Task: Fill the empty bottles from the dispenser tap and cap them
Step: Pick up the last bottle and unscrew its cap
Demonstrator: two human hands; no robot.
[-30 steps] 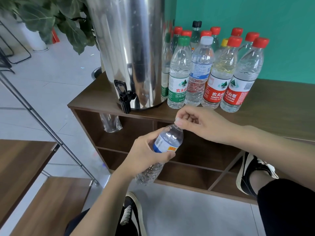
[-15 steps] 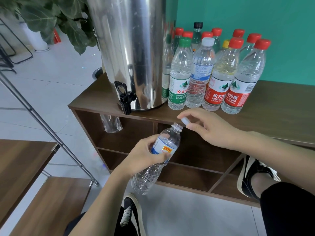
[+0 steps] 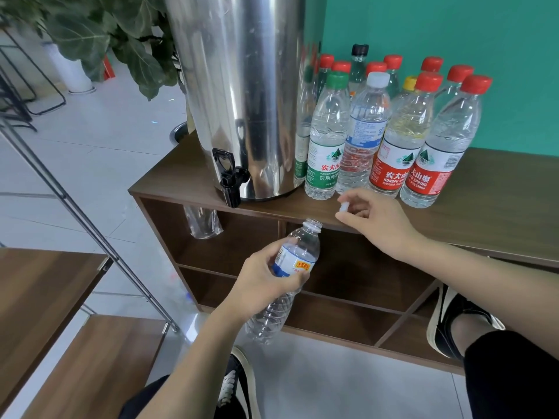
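In front of the brown wooden desk [image 3: 499, 189], low and near its open shelves, the left hand [image 3: 257, 285] comes up from the bottom of the view with the forearm rising to the right. Its fingers [image 3: 298, 278] and thumb are curled round the middle of one clear empty plastic bottle with a blue label [image 3: 290, 267]. The bottle is tilted, its open mouth up and to the right, its ribbed base down near the floor.

On the desk, at the left end, stands one tall shiny steel dispenser [image 3: 242, 95], and its one black tap [image 3: 230, 179] hangs over the front edge of the desk. The held bottle is below this tap and to the right, well apart from it.

To the right of the dispenser stands a group of capped clear plastic bottles [image 3: 390, 140]. In the front row I count four: one with green cap, one with white cap, two with red caps. Behind them I see about seven more red caps, one black and one yellow, but some are partly hidden.

The right hand [image 3: 375, 222] reaches in from the right, above the front edge of the desk, just before the front row. Its thumb and first finger pinch one small white bottle cap [image 3: 343, 207]; the other fingers are loosely bent. The cap is above and right of the open mouth, not touching it.
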